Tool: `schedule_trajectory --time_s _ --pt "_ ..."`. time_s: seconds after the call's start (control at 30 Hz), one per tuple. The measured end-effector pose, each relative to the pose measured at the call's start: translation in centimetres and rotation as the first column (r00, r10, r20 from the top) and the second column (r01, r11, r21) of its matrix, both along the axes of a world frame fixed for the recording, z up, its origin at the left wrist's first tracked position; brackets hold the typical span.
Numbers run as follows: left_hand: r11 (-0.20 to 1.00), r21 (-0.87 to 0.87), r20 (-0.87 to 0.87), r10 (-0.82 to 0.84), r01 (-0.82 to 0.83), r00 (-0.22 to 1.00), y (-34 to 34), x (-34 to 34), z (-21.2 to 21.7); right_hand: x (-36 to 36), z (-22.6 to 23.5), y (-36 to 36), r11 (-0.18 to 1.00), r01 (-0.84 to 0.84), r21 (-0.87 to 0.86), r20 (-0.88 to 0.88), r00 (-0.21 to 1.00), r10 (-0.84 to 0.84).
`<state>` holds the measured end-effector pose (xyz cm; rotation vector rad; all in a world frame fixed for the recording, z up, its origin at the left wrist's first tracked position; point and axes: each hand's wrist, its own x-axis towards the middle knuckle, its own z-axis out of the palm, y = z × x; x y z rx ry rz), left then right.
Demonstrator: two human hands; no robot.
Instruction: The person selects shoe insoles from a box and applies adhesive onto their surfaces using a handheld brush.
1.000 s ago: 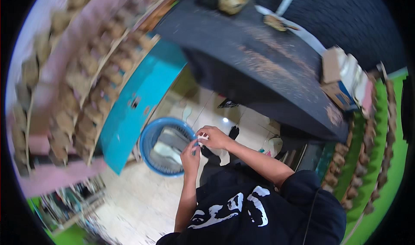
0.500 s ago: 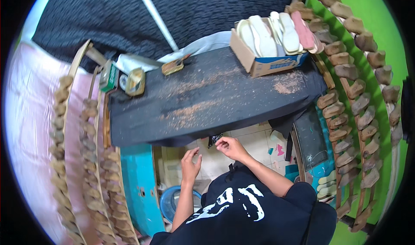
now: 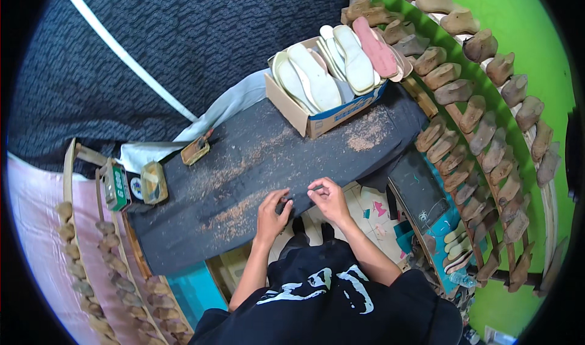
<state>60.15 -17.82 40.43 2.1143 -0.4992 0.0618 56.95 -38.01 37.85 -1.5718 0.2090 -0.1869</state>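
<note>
My left hand (image 3: pixel 272 217) hovers over the near edge of the table, thumb apart from loosely bent fingers. It holds nothing. My right hand (image 3: pixel 330 201) is beside it to the right, fingers curled loosely and nothing visible in its grasp. Below both lies the table (image 3: pixel 177 241), covered in dark cloth and scattered with brown crumbs (image 3: pixel 231 218). At its far right side stands a cardboard box (image 3: pixel 286 109) packed with pale shoe insoles (image 3: pixel 314 80) and a pink insole (image 3: pixel 373 48).
A green-and-white tin (image 3: pixel 114 186), a yellowish open container (image 3: pixel 154 182) and a small tray (image 3: pixel 195 151) stand at the left end. Racks of wooden shoe lasts (image 3: pixel 442 75) line the right wall; more lasts (image 3: pixel 82 289) hang at left. A dark board (image 3: pixel 420 186) lies lower right.
My view has turned and come nearer the table. Both hands have moved from above the floor to the table's near edge, still holding nothing visible.
</note>
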Motion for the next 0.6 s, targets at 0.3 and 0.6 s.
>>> schedule_trajectory --time_s 0.3,0.6 --pt "0.966 -0.03 0.237 -0.244 0.258 0.94 -5.1 15.1 5.9 5.5 5.2 -4.6 0.954 0.275 -0.117 0.067 0.961 -0.268" --pt "0.968 0.132 0.364 -0.25 0.215 0.897 -13.1 28.4 11.7 13.0 9.3 -9.5 0.767 0.408 -0.496 0.39 0.893 -0.223"
